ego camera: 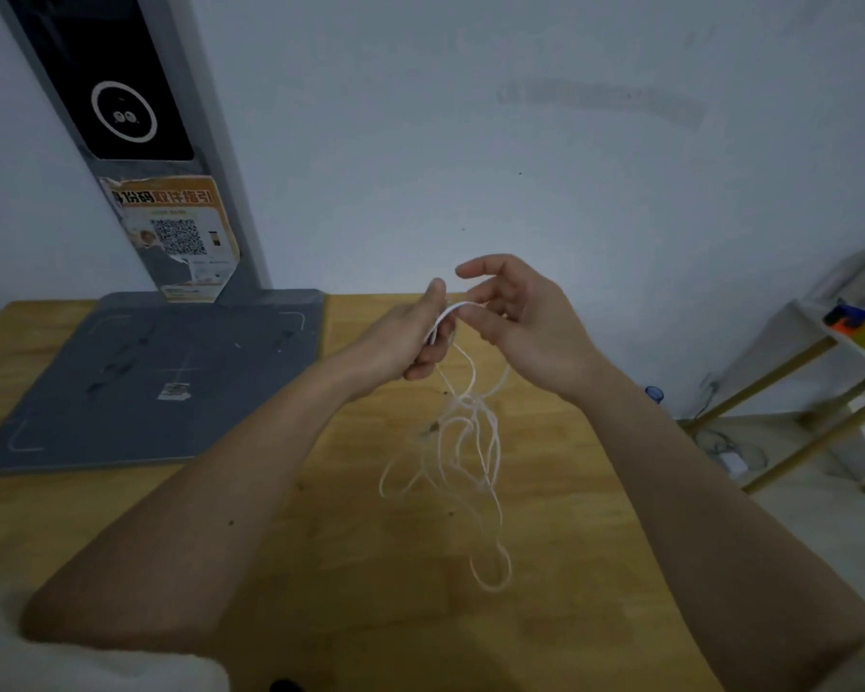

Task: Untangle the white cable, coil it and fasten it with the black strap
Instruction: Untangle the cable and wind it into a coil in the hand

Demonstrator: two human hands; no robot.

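Observation:
A thin white cable (470, 442) hangs in tangled loops from both hands, above the wooden table (320, 566). My left hand (410, 337) grips a stretch of the cable in curled fingers, with the thumb pointing up. Close to its right, my right hand (525, 317) pinches the same stretch between thumb and fingers, index finger raised. The lowest loop (493, 566) reaches the tabletop. I see no black strap in this view.
A grey flat base (146, 382) with an upright grey post (136, 142), a black panel and an orange QR sticker, stands on the table's left. A wooden-legged rack (820, 392) is on the floor at right. The white wall is just behind.

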